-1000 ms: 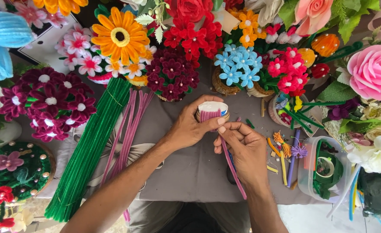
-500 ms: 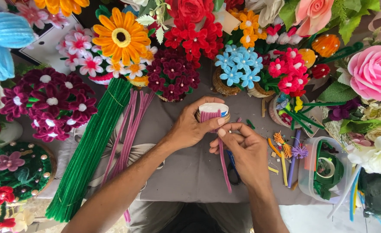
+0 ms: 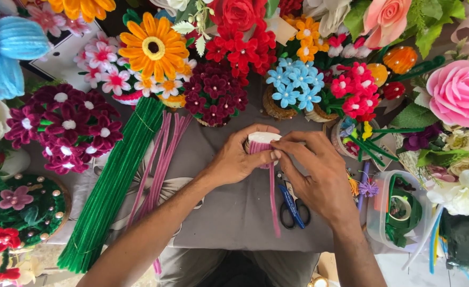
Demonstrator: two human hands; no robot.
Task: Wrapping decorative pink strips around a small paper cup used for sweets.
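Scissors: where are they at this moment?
In the head view the blue-handled scissors lie on the grey cloth, just below the right hand, right of the hanging pink stem.

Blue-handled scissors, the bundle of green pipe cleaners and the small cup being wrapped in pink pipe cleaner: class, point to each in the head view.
Blue-handled scissors (image 3: pixel 293 204), head view, blue handles.
Bundle of green pipe cleaners (image 3: pixel 115 180), head view, mid-length.
Small pink-wrapped cup (image 3: pixel 261 142), head view, wrapped side under rim.

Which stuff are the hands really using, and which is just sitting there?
In use:
left hand holding the small round spool
right hand pinching the pink fuzzy stem

Just lying about:
scissors
green stem bundle
loose pink stems
orange flower
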